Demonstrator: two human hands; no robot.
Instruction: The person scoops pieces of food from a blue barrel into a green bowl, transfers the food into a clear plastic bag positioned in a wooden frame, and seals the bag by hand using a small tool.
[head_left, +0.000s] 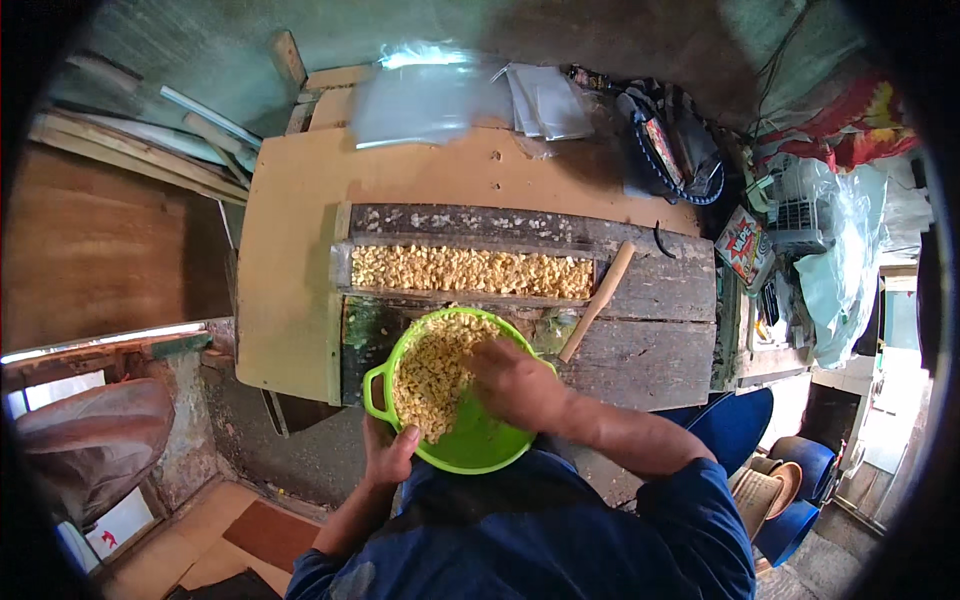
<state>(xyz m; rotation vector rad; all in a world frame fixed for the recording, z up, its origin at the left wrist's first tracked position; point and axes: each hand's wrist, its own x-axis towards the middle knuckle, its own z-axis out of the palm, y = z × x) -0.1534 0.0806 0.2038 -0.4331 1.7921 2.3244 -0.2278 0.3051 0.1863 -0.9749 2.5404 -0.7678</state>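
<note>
Clasped the lime-green, round, handled plastic basin [485,445] by its near-left rim with the left hand [388,455], in front of the body at the near edge of the worn grey plank table [650,345], and worked the right hand [515,385] among the pale-yellow chopped pieces [430,375] inside, too blurred to tell whether gripping any. Seemed to be at scooping or loosening, probably calling next for carrying a handful to the long, narrow, piece-filled wooden trough [450,297]. Counted one basin, one trough, one light-brown wooden stick [598,302], and pieces beyond counting.
</note>
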